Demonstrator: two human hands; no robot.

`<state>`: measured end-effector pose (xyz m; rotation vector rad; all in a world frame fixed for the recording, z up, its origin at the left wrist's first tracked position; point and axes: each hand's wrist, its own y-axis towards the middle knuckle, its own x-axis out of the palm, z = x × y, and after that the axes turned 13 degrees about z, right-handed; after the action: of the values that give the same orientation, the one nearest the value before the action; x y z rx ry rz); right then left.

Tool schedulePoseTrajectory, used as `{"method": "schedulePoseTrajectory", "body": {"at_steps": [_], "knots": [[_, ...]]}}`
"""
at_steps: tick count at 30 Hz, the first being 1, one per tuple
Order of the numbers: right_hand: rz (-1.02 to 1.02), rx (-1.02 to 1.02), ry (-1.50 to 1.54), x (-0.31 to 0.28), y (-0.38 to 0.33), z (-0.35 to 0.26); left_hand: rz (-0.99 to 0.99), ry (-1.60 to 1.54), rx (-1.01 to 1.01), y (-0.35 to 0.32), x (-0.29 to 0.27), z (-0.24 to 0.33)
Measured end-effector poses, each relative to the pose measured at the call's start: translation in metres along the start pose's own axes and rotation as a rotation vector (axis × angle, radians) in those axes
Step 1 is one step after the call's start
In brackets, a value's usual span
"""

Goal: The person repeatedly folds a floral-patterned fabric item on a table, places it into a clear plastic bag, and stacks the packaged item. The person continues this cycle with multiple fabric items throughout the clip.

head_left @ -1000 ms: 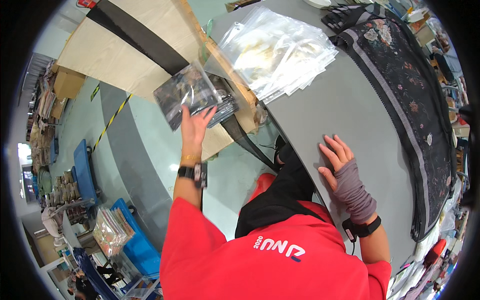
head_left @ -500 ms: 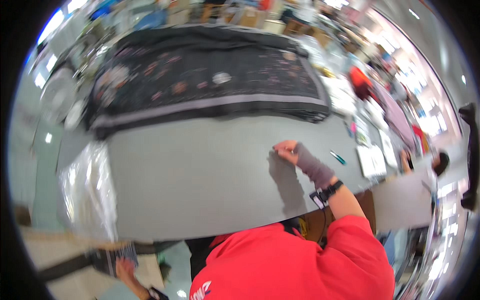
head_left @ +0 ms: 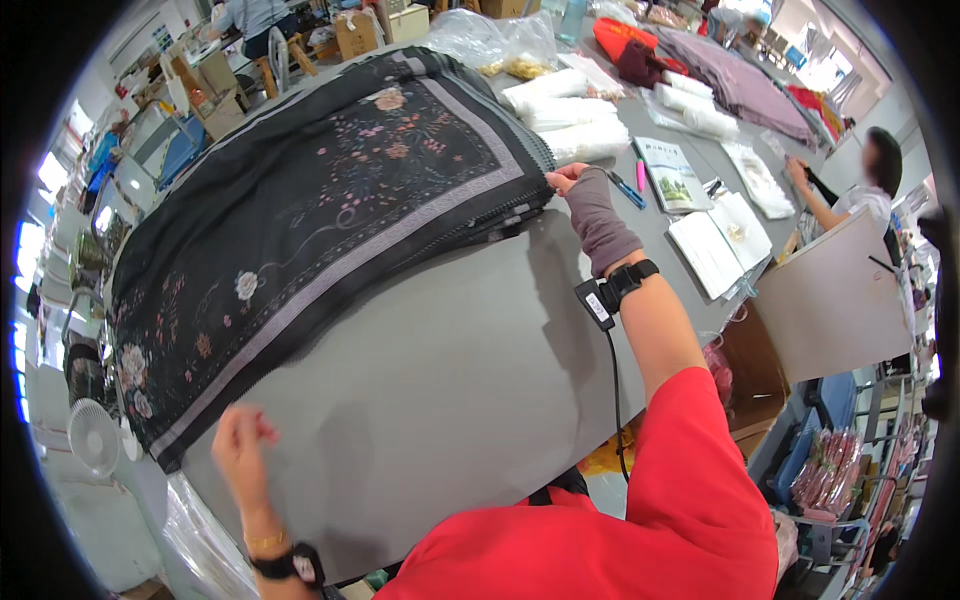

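Left hand [head_left: 240,440]: raised low at the left, fingers loosely curled and blurred, holding nothing; a dark watch and a thin gold bracelet on the wrist.
Right hand [head_left: 585,195]: arm stretched far forward, fingers pinched together at the tips; grey fingerless wrap over the palm, black band on the wrist.
Sleeves: red, short.

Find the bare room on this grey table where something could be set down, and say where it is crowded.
The table is bare between the black floral scarf, the left hand and the right hand. Past the right hand it is crowded: pens, booklets and clear bags.
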<state>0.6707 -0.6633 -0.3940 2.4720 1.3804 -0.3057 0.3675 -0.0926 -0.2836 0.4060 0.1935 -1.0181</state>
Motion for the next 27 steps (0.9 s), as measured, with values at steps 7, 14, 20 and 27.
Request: {"method": "schedulePoseTrajectory", "body": {"at_steps": [7, 14, 20, 27], "knots": [[-0.123, 0.001, 0.095, -0.008, -0.017, -0.023, -0.589, 0.004, 0.605, 0.068, 0.309, 0.095], [-0.323, -0.014, 0.236, -0.023, -0.01, -0.028, -0.38, 0.223, 1.072, 0.083, 0.448, 0.098], [-0.321, 0.091, 0.217, -0.014, -0.016, -0.009, -0.481, 0.159, 0.738, 0.105, 0.461, 0.085], [-0.151, -0.062, 0.037, -0.018, -0.018, -0.007, -0.638, -0.095, 0.167, 0.124, 0.459, 0.074]]}}
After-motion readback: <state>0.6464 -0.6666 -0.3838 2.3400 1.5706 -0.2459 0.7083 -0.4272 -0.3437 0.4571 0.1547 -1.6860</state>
